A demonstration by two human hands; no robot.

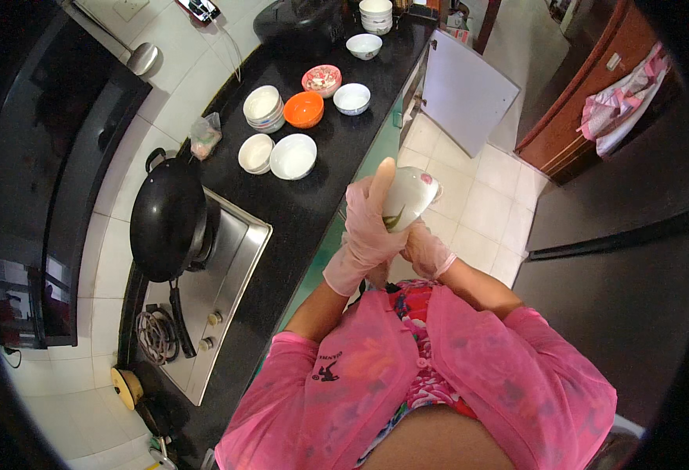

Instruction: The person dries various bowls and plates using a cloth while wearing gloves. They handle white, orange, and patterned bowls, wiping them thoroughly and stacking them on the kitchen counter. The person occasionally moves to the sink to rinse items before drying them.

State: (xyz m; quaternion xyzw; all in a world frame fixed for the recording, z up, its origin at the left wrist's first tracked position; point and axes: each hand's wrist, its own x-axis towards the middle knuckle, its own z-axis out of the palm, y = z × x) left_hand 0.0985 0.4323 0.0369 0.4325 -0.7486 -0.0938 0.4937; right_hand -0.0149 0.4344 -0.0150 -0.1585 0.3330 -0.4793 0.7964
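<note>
In front of my chest, a white bowl (pixel 412 197) with a painted flower and green leaf is tilted, its outer side towards me. My left hand (pixel 371 220), in a thin translucent glove, grips the bowl's near side with one digit pointing up. My right hand (pixel 428 249), gloved alike, is against the bowl from below and behind; most of its fingers are hidden. Left of my hands, a larger white bowl (pixel 293 157) stands on the black countertop (pixel 306 202) beside a smaller white bowl (pixel 256 154).
An orange bowl (pixel 304 110), stacked bowls (pixel 263 108) and a pink bowl of chopped food (pixel 321 80) stand farther along. A black wok (pixel 168 220) sits tilted on the gas stove (pixel 227 276). One cabinet door (pixel 465 88) hangs open. To the right is a dark refrigerator (pixel 609 235).
</note>
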